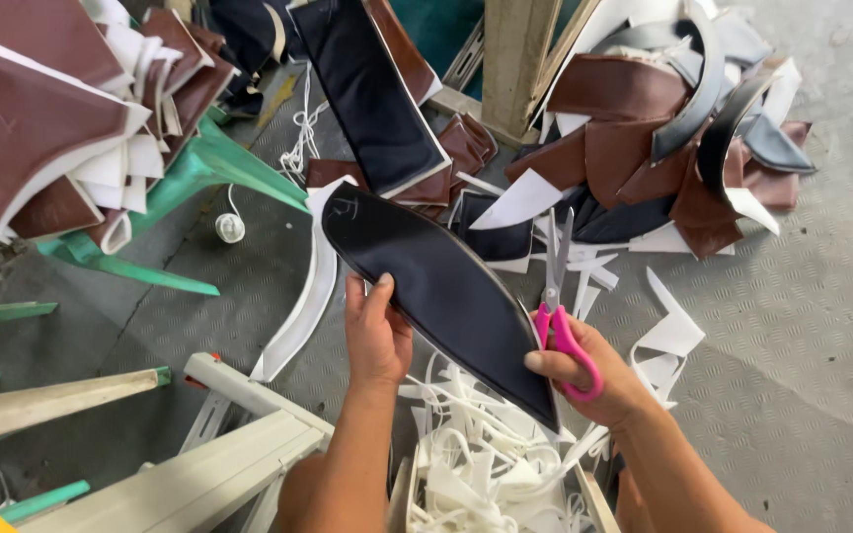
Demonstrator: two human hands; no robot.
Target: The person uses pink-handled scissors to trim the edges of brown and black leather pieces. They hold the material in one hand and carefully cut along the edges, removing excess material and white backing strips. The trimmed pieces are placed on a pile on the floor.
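My left hand (375, 331) pinches the near edge of a long, pointed piece of dark navy material (431, 281) with a thin white rim. This piece stretches from upper left to lower right in front of me. My right hand (599, 370) grips pink-handled scissors (557, 306), blades pointing up and away, and its thumb presses on the lower right end of the navy piece. A box of white trimmed strips (486, 464) lies just below both hands.
A stack of brown and white cut pieces (41, 118) rests on a green plastic stool (199, 173) at upper left. More brown, navy and grey pieces (654, 138) are piled at upper right by a wooden post (515, 59). White offcuts (668, 336) litter the grey floor. A white frame (219, 454) sits lower left.
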